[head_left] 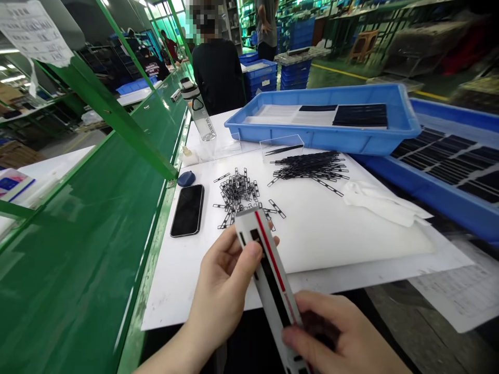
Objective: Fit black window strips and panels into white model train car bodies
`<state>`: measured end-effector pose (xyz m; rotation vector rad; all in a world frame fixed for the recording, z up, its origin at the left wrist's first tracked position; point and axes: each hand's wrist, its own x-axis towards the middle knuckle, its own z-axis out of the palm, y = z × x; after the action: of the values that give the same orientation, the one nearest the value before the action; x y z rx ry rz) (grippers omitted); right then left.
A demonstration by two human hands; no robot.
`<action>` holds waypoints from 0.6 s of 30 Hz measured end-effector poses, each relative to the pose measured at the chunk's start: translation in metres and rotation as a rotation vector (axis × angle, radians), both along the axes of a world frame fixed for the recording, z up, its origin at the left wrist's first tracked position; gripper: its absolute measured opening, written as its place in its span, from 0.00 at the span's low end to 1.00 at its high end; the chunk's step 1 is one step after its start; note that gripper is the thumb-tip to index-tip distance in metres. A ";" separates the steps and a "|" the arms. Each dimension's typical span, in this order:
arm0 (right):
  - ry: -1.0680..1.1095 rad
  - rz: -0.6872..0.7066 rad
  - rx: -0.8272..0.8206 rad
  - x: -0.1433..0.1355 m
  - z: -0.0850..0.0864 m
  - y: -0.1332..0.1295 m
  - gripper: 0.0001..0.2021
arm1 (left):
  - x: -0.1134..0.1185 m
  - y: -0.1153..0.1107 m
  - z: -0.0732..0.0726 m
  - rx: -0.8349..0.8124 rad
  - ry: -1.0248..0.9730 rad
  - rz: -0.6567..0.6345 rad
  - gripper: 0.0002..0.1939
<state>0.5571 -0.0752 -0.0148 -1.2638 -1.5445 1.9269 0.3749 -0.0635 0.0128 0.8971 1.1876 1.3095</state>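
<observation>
Both hands hold a long pale grey bar (268, 275) with a red line along it and a dark strip lying lengthwise on its face. My left hand (224, 280) grips its upper end, the thumb pressed on the dark strip. Lower down, my right hand (327, 332) pinches the bar between thumb and fingers. The bar's bottom end runs out of view. Just beyond its top lies a loose heap of small black rectangular frames (238, 189). Farther right is a pile of longer thin black strips (312, 166).
A phone (187, 210) and a dark blue cap (186, 178) lie at the left. Behind stand a water bottle (202, 117), a clear box (283, 148) and a blue tray (319, 135). White gloves (382, 202) lie at the right. A person (218, 72) sits ahead.
</observation>
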 end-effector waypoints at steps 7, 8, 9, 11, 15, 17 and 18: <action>0.209 0.001 -0.048 -0.002 -0.001 0.006 0.09 | 0.000 0.001 0.004 -0.027 0.048 -0.065 0.19; 0.230 -0.002 -0.048 -0.002 -0.002 0.006 0.10 | 0.001 0.001 0.004 -0.017 0.058 -0.059 0.19; 0.245 -0.012 -0.041 -0.002 -0.004 0.006 0.11 | 0.001 0.001 0.004 -0.008 0.067 -0.058 0.19; 0.264 -0.040 -0.028 -0.002 -0.006 0.006 0.12 | 0.001 0.001 0.003 0.007 0.079 -0.064 0.19; 0.297 -0.065 -0.043 -0.002 -0.008 0.008 0.12 | -0.004 0.002 0.000 0.044 0.051 -0.158 0.22; 0.287 -0.048 -0.025 -0.002 -0.008 0.008 0.11 | -0.007 0.002 0.000 0.037 0.042 -0.182 0.23; 0.284 -0.040 -0.016 -0.002 -0.009 0.009 0.11 | -0.007 0.002 0.001 0.027 0.047 -0.172 0.23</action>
<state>0.5551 -0.0666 -0.0234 -0.9690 -1.3525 1.9958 0.3681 -0.0618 0.0138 1.0312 1.1058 1.1736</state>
